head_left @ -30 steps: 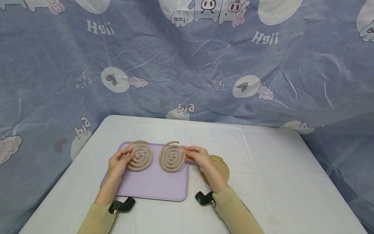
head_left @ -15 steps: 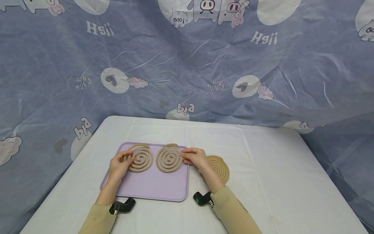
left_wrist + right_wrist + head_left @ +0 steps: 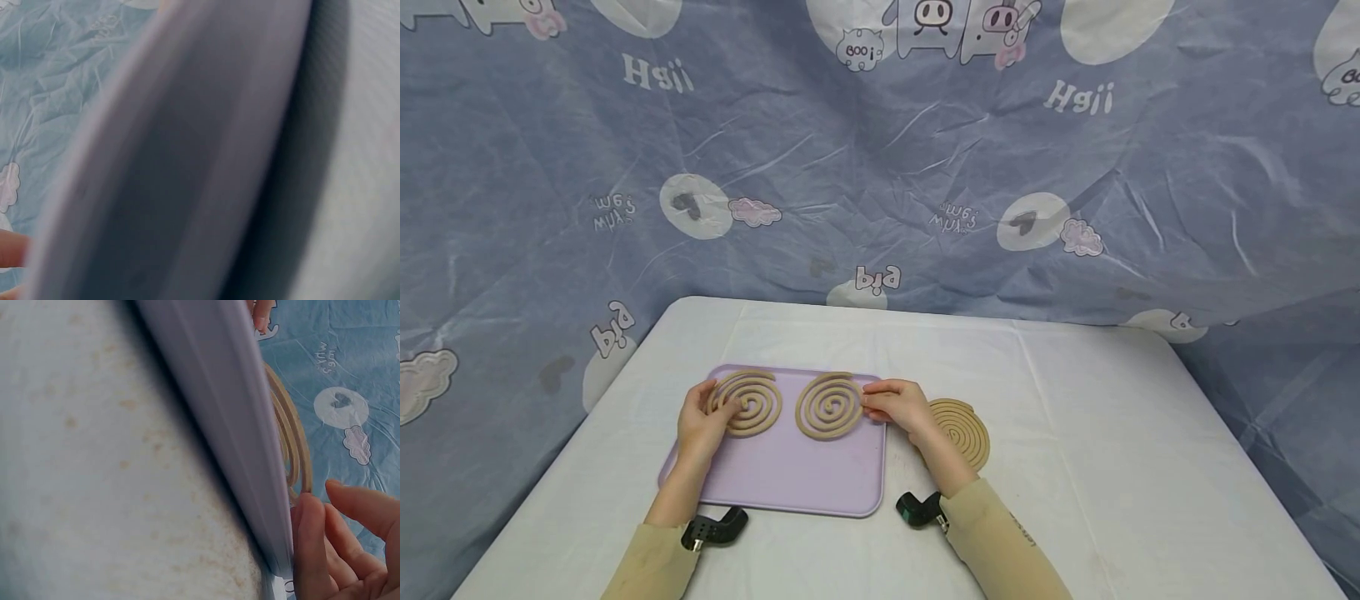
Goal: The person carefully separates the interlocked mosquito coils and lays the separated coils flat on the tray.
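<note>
Two tan mosquito coils lie side by side over the far half of a lilac tray [image 3: 797, 477] in the head view. My left hand [image 3: 698, 427] grips the left coil [image 3: 752, 406], thumb over its rings and fingers at its left edge. With thumb and fingertips, my right hand [image 3: 901, 405] pinches the right edge of the right coil [image 3: 830, 407]. The right wrist view shows this right hand [image 3: 337, 544] at the end of the coil's outer ring [image 3: 303, 450], beside the tray's raised wall [image 3: 244, 425]. In the left wrist view the tray wall [image 3: 181, 150] hides most of the left hand.
A tightly wound mosquito coil [image 3: 964, 432] lies on the white tabletop [image 3: 1120, 467] right of the tray, partly behind the right forearm. A blue printed curtain [image 3: 880, 167] hangs behind the table. Black wrist cameras sit at both cuffs.
The right hand has moved slightly left, bringing its coil further over the tray and lower. The left coil has shifted a little left and sits flatter, with the left hand still at it.
</note>
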A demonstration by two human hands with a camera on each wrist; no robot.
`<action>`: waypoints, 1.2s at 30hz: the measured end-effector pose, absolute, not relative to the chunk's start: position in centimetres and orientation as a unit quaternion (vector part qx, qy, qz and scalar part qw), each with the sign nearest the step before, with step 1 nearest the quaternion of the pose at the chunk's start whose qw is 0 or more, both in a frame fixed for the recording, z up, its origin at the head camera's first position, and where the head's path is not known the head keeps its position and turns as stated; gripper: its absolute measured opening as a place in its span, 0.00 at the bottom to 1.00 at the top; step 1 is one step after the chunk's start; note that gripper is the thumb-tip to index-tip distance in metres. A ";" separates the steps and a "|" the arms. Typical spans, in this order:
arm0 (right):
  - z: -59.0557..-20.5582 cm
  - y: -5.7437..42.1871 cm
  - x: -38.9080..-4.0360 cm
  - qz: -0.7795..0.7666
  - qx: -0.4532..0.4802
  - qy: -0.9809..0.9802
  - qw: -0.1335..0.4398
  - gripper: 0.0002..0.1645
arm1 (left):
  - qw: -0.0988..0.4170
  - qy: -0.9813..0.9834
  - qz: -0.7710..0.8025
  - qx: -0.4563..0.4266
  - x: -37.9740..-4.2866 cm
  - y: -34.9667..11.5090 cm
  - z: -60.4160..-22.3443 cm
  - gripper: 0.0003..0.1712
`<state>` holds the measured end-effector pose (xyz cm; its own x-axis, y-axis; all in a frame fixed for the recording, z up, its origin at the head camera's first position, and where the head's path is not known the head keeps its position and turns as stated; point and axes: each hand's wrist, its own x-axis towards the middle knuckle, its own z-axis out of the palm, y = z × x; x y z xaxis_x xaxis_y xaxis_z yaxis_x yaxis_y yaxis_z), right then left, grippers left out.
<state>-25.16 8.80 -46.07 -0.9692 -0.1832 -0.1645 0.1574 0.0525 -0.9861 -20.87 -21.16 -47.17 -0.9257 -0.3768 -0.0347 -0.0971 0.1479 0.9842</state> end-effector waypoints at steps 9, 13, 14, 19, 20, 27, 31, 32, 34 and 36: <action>-44.7 9.7 -24.2 -0.660 -0.056 0.733 0.155 0.24 | 0.107 -0.781 -0.596 0.151 -20.4 -20.9 -46.7 0.38; -43.5 11.1 -23.7 -0.663 -0.084 0.727 0.159 0.26 | 0.103 -0.805 -0.568 0.140 -20.1 -20.5 -46.2 0.39; -43.3 11.5 -23.6 -0.662 -0.089 0.727 0.159 0.26 | 0.101 -0.806 -0.566 0.137 -20.1 -20.4 -46.0 0.39; -42.0 13.9 -23.1 -0.642 -0.097 0.746 0.149 0.26 | 0.085 -0.796 -0.589 0.106 -20.0 -19.0 -44.3 0.37; -41.8 14.4 -23.0 -0.638 -0.097 0.750 0.145 0.25 | 0.083 -0.795 -0.593 0.100 -20.1 -18.5 -43.8 0.35; -40.2 17.6 -21.8 -0.622 -0.119 0.765 0.116 0.24 | 0.084 -0.744 -0.663 -0.003 -20.5 -12.8 -40.1 0.20; -39.8 19.3 -21.2 -0.608 -0.111 0.781 0.094 0.26 | 0.067 -0.708 -0.700 -0.073 -20.3 -8.8 -39.4 0.12; -39.8 19.7 -21.0 -0.603 -0.110 0.784 0.092 0.26 | 0.061 -0.700 -0.707 -0.081 -20.1 -7.8 -39.1 0.12; -39.7 20.4 -20.9 -0.589 -0.108 0.796 0.089 0.27 | 0.044 -0.677 -0.729 -0.093 -20.0 -5.8 -39.4 0.11; -39.5 21.0 -20.7 -0.574 -0.113 0.805 0.092 0.27 | 0.019 -0.661 -0.745 -0.086 -20.0 -4.1 -39.8 0.12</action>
